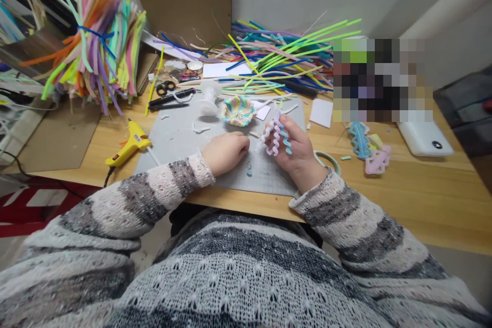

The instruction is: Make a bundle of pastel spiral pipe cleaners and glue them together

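Note:
Curly pipe cleaners (275,137) in white, lilac and light blue hang in a bunch from the fingers of my right hand (302,146), which is closed on their upper ends. My left hand (226,152) rests on the grey cutting mat (215,179) with its fingers curled in; whatever it may hold is hidden. Just beyond the two hands sits a ruffled pastel pipe-cleaner bowl (238,111), beside a spool of clear thread (208,98). A small blue-grey piece (249,170) lies on the mat between my hands.
A yellow glue gun (128,144) lies left of the mat, near black scissors (165,87) and black pens (172,99). Loose pipe cleaners (284,56) pile up at the back. A tape roll (328,162), pipe-cleaner shapes (360,139) and a white phone (425,136) are on the right.

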`<state>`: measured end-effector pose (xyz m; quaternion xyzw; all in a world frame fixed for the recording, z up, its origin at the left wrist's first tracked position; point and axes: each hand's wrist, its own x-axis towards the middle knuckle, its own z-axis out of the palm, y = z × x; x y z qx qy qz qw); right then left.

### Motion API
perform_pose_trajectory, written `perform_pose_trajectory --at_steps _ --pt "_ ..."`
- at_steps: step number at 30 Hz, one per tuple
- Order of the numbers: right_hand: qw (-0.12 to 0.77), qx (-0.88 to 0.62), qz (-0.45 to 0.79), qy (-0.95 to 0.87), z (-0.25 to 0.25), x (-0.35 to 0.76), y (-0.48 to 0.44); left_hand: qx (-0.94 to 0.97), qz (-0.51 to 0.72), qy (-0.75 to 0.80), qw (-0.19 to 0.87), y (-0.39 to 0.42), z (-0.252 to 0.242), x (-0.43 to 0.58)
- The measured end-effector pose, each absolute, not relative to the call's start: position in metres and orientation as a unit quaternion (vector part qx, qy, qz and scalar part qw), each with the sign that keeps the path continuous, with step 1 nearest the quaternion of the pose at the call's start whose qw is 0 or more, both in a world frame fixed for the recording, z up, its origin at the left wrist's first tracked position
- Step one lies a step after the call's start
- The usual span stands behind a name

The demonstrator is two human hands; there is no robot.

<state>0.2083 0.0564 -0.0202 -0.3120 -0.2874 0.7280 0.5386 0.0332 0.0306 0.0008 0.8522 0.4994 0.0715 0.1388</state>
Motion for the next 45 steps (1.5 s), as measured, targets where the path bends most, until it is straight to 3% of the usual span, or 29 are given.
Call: perform_pose_trajectory --at_steps 3,8,12,16,19,36,45 --pt "0.536 -0.31 0.734 -0.279 -0.02 0.208 0.056 0.839 0.134 0.497 0.179 0.022 0.007 0.023" --pt "0.496 -0.303 0.756 -0.3 -0.017 0.205 0.047 0.752 0.337 0.489 0.287 -0.013 0.028 0.002" --pt "0.441 -0.301 0.775 -0.339 -0.013 0.196 0.026 0.727 0.445 0.47 0.231 -0.041 0.034 -0.003" --pt "0.423 -0.311 0.775 -0.351 -0.014 0.185 0.004 0.767 0.449 0.455 0.063 -0.052 0.032 -0.002" --pt "0.404 -0.309 0.789 -0.345 -0.019 0.182 -0.004 0.794 0.433 0.426 0.016 -0.052 0.029 -0.001" --pt "0.403 -0.304 0.791 -0.345 -0.023 0.187 0.004 0.81 0.427 0.384 0.12 -0.039 0.012 0.003" --pt "0.408 -0.305 0.792 -0.337 -0.021 0.188 0.003 0.814 0.42 0.393 0.073 -0.042 0.017 0.005"
